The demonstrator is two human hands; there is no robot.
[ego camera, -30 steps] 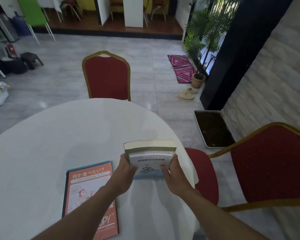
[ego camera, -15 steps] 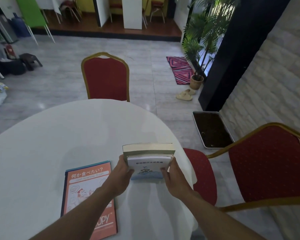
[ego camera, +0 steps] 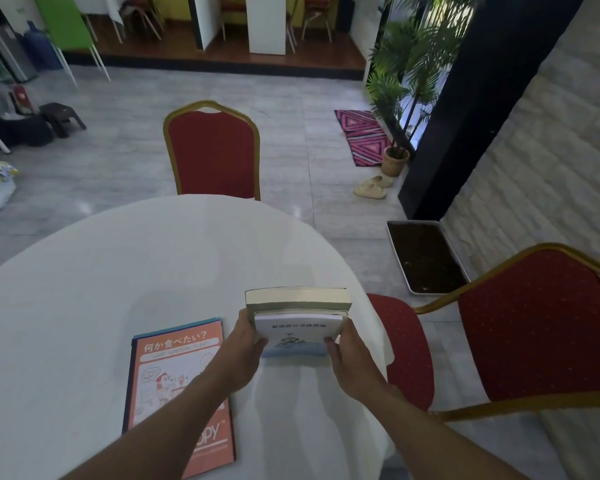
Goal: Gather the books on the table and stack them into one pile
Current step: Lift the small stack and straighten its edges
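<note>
A small pile of books (ego camera: pixel 297 318) sits near the right edge of the round white table (ego camera: pixel 118 271): a white book with a blue picture on top, thicker green-covered books under it. My left hand (ego camera: pixel 245 344) grips the pile's left side and my right hand (ego camera: pixel 349 351) grips its right side. An orange book with Japanese writing (ego camera: pixel 177 368) lies flat on the table to the left, resting on a blue-edged book; my left forearm crosses over its lower part.
A red chair with a gold frame (ego camera: pixel 215 150) stands at the far side of the table. Another red chair (ego camera: pixel 534 323) is close on the right. A tray of soil (ego camera: pixel 425 258), sandals, a patterned rug and a potted palm (ego camera: pixel 395 98) are on the floor beyond.
Both hands have stayed on the sides of the pile, which has barely shifted. The camera view has tilted slightly.
</note>
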